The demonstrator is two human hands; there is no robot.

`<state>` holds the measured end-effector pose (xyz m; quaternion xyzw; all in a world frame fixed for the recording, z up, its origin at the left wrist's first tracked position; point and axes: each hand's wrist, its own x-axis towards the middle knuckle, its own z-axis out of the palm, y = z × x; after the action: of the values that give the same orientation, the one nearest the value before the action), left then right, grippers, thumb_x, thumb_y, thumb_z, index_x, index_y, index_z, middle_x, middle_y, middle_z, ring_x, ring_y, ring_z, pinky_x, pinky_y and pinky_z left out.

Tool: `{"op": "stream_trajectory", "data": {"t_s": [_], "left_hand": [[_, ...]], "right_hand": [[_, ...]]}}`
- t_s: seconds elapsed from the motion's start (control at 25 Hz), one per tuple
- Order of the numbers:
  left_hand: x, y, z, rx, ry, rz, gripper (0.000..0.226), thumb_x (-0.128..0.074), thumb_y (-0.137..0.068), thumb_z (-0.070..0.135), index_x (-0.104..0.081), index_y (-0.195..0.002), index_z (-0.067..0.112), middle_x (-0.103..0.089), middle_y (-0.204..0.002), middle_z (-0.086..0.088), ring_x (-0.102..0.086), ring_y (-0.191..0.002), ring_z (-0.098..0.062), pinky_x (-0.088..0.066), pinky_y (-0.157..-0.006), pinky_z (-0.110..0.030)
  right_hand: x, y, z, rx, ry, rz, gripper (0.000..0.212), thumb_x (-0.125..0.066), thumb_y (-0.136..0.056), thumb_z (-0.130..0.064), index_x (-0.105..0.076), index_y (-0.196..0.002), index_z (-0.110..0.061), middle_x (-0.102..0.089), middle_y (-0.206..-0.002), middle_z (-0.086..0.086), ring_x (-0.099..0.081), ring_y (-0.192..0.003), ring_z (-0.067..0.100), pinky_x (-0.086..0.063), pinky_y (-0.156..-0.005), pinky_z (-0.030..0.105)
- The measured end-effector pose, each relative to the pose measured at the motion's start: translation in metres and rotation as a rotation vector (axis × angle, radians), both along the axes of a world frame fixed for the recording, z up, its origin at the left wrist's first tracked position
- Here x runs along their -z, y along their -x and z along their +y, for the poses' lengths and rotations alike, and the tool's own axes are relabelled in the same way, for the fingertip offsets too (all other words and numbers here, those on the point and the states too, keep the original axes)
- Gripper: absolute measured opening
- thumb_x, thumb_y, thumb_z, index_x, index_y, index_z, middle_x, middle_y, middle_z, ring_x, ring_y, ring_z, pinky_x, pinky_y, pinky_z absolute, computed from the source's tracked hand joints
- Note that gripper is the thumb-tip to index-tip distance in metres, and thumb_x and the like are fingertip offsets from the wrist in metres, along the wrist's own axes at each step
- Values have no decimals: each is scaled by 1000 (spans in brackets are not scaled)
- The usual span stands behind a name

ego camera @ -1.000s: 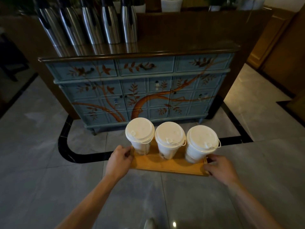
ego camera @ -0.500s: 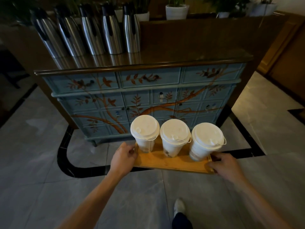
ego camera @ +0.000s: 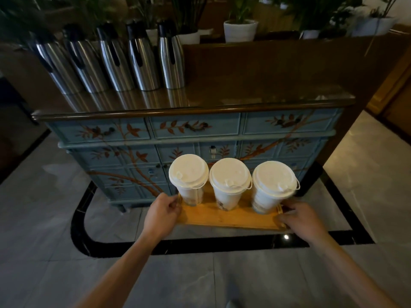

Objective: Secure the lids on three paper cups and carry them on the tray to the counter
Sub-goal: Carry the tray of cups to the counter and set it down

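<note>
Three white paper cups stand in a row on a wooden tray [ego camera: 226, 220], each capped with a white lid: the left cup [ego camera: 188, 172], the middle cup [ego camera: 230, 176] and the right cup [ego camera: 274, 179]. My left hand [ego camera: 161, 215] grips the tray's left end and my right hand [ego camera: 300, 218] grips its right end. I hold the tray in the air above the floor, just in front of the painted blue cabinet. The counter's dark glossy top [ego camera: 255, 94] lies beyond and above the cups.
Several steel thermos jugs [ego camera: 142, 61] stand on the counter's left half. White plant pots [ego camera: 240, 30] sit on a wooden ledge behind. The blue cabinet front [ego camera: 195, 138] faces me. A black inlay band [ego camera: 222, 244] curves across the grey tiled floor.
The cabinet has come closer and looms larger, and the view has tilted up. The tray with its cups has risen in the frame, both hands still gripping its ends.
</note>
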<state>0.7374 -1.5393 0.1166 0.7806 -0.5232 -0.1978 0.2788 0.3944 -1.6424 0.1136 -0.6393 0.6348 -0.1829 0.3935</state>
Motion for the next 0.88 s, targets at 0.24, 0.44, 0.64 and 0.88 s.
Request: {"op": "stream_trajectory", "data": {"t_s": [0.24,0.44,0.64,0.88], "left_hand": [[-19,14,-58,7,28,8,39,-61,-86,7,-46,-59,30,-47,-77,0,-50,-74,-17,-35,-60,-27],[-33,10,-108,-22,16,-26,30,-62,-88,12,-52,-62,23,-50,-80,0,-51,-73,-11,-36,-61,-25],[-47,-4,-165,21,48,-19,22,-60,-90,15,-60,-70,24,-52,-84,1,-55,-79,-16,-44,-66,-30],[-63,-22,-230,33,84,-41,19,-59,-90,13,-59,-73,5,-52,-73,2,-53,-68,-11,-44,-63,-31]], "right_hand": [[-24,7,-72,-60,18,26,44,-76,-69,-8,-73,-110,-22,-70,-66,-8,-69,-69,18,-59,-69,45],[-49,5,-120,-87,92,97,32,-78,-66,-15,-63,-76,-42,-60,-48,-34,-60,-52,-11,-48,-50,16],[-67,-7,-174,-79,110,86,37,-78,-68,-14,-59,-63,-46,-65,-52,-25,-60,-51,-14,-44,-50,20],[-76,-21,-242,-91,153,79,8,-75,-67,-14,-74,-73,-20,-72,-61,10,-69,-57,23,-57,-61,47]]}}
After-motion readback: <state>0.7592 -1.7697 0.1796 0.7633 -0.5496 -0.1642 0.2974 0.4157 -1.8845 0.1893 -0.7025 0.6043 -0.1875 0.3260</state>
